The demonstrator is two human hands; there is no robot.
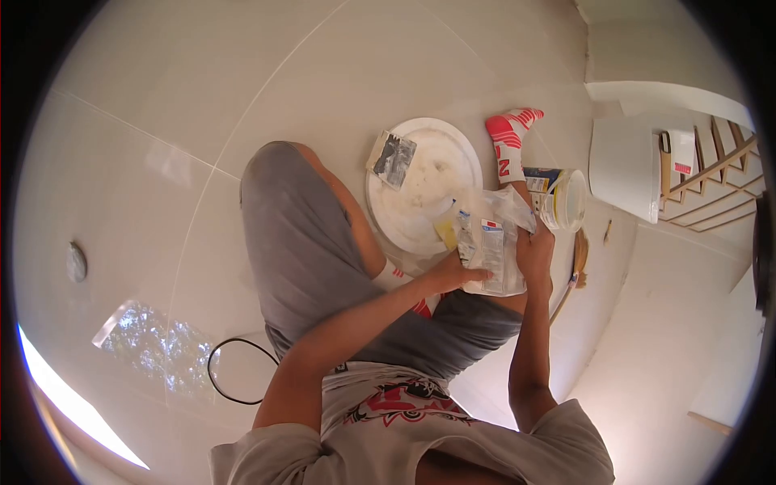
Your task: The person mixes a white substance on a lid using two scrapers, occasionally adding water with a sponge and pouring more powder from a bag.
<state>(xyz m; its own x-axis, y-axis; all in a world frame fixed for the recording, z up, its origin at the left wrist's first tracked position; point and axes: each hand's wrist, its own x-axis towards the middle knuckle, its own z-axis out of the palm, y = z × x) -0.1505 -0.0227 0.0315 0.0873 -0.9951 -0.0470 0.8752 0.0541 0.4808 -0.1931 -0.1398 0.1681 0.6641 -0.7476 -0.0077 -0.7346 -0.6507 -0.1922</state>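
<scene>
Both hands hold a clear plastic bag [495, 263] with printed labels, above my crossed legs. My left hand [459, 273] is closed on its lower left side, thumb lying across the front. My right hand [535, 249] grips the bag's right edge near its loose, crumpled top. What the bag contains is hard to make out. Just beyond it lies a white round board [424, 198] with whitish residue on its surface. A square plate [394, 160] smeared dark and white rests on the board's far left rim. A small yellow piece [446, 234] sits partly behind the bag.
A plastic bucket [568, 200] with a dark and yellow label lies right of the board, by my socked foot [508, 145]. Beyond it is a brush [579, 257]. A black cable [212, 372] loops at left, and a grey oval object [77, 263] lies farther off.
</scene>
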